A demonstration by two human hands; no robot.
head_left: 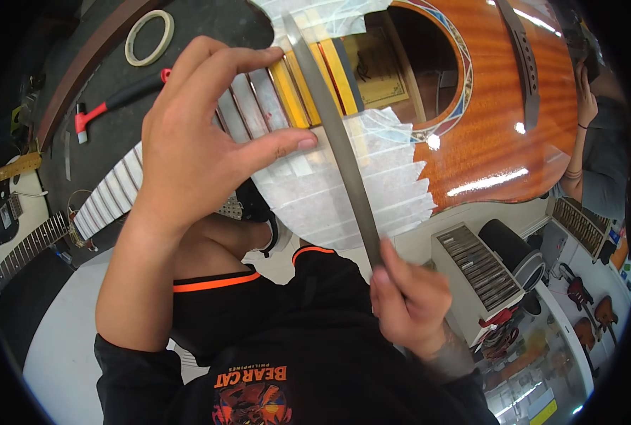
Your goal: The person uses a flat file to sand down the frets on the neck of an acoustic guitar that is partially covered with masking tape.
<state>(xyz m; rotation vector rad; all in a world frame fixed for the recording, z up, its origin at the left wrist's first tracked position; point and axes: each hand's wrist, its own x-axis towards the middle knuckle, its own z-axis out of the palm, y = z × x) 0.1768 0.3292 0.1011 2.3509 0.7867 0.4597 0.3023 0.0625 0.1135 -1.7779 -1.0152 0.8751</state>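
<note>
My right hand [412, 297] is closed around the near end of a long grey metal file [349, 166]. The file lies slantwise over the fretboard's body end, its far tip above the masked guitar top. My left hand [202, 120] spans the fretboard [250, 103] with thumb and fingers spread, the thumb against its near side and a fingertip at its far side. Yellow tape strips [288, 92] cover wood between the last frets. White masking tape [365, 173] covers the top of the glossy brown acoustic guitar [499, 106] on both sides of the fretboard.
A tape roll [149, 37] and a red-and-black hammer [106, 106] lie on the dark bench beyond my left hand. An electric guitar [7, 212] is at far left. A tool rack [477, 265] stands at right. Another person's arm [577, 145] shows at far right.
</note>
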